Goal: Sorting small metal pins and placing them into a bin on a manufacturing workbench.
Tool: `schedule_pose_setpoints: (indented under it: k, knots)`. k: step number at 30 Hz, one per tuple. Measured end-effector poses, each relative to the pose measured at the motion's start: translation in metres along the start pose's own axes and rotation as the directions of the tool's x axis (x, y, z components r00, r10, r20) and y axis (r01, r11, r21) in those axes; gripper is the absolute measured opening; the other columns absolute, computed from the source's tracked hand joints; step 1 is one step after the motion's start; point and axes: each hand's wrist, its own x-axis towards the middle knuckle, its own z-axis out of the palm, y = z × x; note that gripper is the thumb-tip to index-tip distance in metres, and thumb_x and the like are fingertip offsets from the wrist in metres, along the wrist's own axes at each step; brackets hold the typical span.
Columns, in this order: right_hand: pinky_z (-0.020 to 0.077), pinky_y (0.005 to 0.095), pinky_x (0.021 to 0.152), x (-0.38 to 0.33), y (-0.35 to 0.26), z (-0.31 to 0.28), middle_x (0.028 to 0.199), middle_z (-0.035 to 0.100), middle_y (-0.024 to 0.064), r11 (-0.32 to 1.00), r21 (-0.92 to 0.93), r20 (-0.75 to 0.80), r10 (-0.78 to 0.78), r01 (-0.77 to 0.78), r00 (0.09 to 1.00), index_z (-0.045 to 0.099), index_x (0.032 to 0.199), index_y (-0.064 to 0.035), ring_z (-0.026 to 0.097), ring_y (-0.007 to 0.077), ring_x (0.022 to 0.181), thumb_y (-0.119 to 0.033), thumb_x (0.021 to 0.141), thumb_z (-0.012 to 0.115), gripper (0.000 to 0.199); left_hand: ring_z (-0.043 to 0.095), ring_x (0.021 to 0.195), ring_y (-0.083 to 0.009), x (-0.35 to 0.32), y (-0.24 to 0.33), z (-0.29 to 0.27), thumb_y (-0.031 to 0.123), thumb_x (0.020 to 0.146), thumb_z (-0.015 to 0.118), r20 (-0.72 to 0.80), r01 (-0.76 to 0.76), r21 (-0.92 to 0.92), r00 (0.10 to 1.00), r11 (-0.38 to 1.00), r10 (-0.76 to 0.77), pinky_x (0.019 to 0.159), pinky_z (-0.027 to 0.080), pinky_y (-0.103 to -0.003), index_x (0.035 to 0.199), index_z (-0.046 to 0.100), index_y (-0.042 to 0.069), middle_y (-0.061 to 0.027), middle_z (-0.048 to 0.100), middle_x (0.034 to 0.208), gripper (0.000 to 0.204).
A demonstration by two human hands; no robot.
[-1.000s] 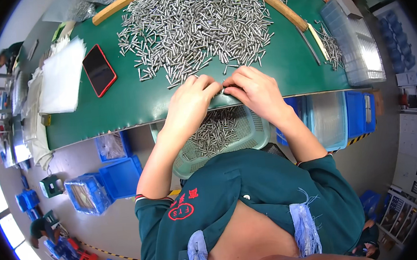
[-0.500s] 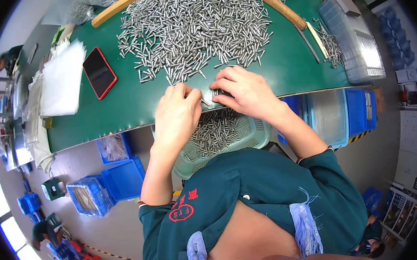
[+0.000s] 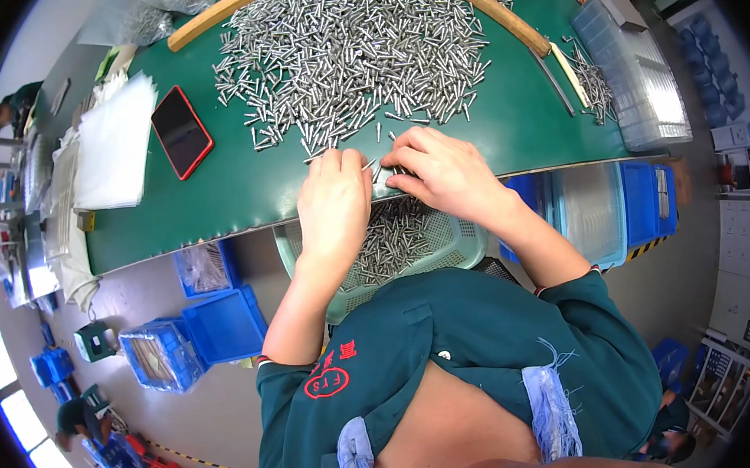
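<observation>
A wide pile of small silvery metal pins [image 3: 354, 53] covers the far part of the green tabletop [image 3: 241, 182]. At the near edge my left hand [image 3: 335, 198] is closed, fingers bent down, with a pin [image 3: 368, 165] sticking out at its fingertips. Opposite it, my right hand [image 3: 444, 170] curls its fingers over a few pins against the tabletop, partly hidden by the fingers. Between the hands lie one or two loose pins [image 3: 377, 174]. Below the table edge, a pale green perforated basket [image 3: 470, 243] holds many more pins.
Wooden strips [image 3: 499, 15] border the pile. To the left lie a red-edged phone [image 3: 182, 133] and white sheets [image 3: 114, 148]. Clear plastic trays [image 3: 634, 77] stand at the right, beside scattered pins. Blue crates [image 3: 225, 325] sit below the table, on the left.
My left hand has shifted slightly right, its fingers less tightly curled. A few pins now lie apart from the pile's near edge, beside my right fingertips. My right hand has barely moved.
</observation>
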Motion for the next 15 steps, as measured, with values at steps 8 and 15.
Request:
schedule_pose_setpoints:
  k: [8, 15]
  knots:
    - [0.0516, 0.0381, 0.074, -0.002, 0.000, -0.005, 0.098, 0.056, 0.0059, 0.996, 0.057, 0.021, 0.063, -0.064, 0.998, 0.064, 0.102, -0.0064, 0.061, 0.0255, 0.090, -0.023, 0.079, 0.074, 0.031, 0.058, 0.083, -0.0276, -0.007, 0.003, -0.009, 0.012, 0.082, 0.067, 0.054, -0.051, -0.099, 0.997, 0.994, 0.056, 0.072, 0.048, -0.039, 0.095, 0.062, 0.006, -0.0092, 0.058, 0.088, 0.015]
    - [0.0514, 0.0367, 0.072, 0.002, -0.005, -0.008, 0.098, 0.057, 0.0044, 0.999, 0.028, 0.017, 0.020, -0.021, 1.000, 0.065, 0.101, -0.0098, 0.061, 0.0230, 0.089, -0.025, 0.078, 0.074, 0.029, 0.059, 0.084, -0.0264, -0.014, 0.004, -0.006, 0.012, 0.084, 0.066, 0.033, -0.031, -0.141, 0.999, 0.990, 0.036, 0.073, 0.049, -0.038, 0.098, 0.063, 0.006, -0.0094, 0.057, 0.088, 0.016]
